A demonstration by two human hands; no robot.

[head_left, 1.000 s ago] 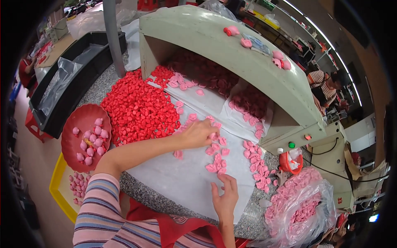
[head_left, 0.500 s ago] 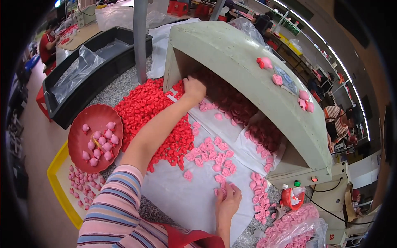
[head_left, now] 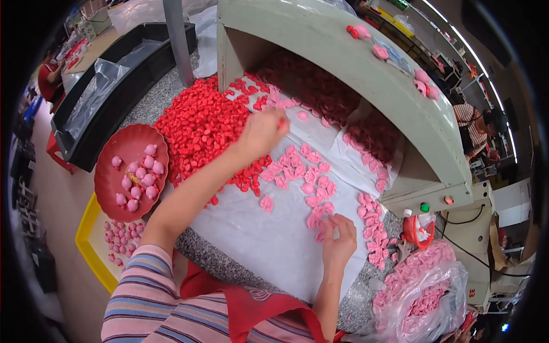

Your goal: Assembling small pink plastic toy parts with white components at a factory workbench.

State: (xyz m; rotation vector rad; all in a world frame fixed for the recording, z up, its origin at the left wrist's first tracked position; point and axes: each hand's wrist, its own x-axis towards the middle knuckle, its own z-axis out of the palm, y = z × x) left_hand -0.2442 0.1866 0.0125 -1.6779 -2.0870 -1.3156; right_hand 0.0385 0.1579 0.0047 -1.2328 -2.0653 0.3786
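Note:
My left hand point(head_left: 262, 135) is closed, with a small red piece point(head_left: 281, 123) showing at its fingertips. It is raised over the white sheet, at the right side of a big heap of small red pieces point(head_left: 197, 123). Nearer to me, my right hand point(head_left: 339, 240) pinches a pink, petal-like piece point(head_left: 327, 230) between thumb and fingers. That hand is at the near end of a scatter of similar pink pieces point(head_left: 293, 166) on the white sheet point(head_left: 246, 234). The pieces look soft or rubbery, but their material is unclear.
A pale green arched metal housing point(head_left: 320, 46) stands over the far side, with dark red and pink pieces inside. At left are a red bowl point(head_left: 106, 188) of pink heads, a yellow-rimmed tray point(head_left: 86, 228) and a black bin point(head_left: 86, 148). A plastic bag point(head_left: 452, 303) lies right.
My left hand has come out from the housing opening toward me and right, now with a red piece. My right hand stays by the pink pieces. The whole view has shifted slightly.

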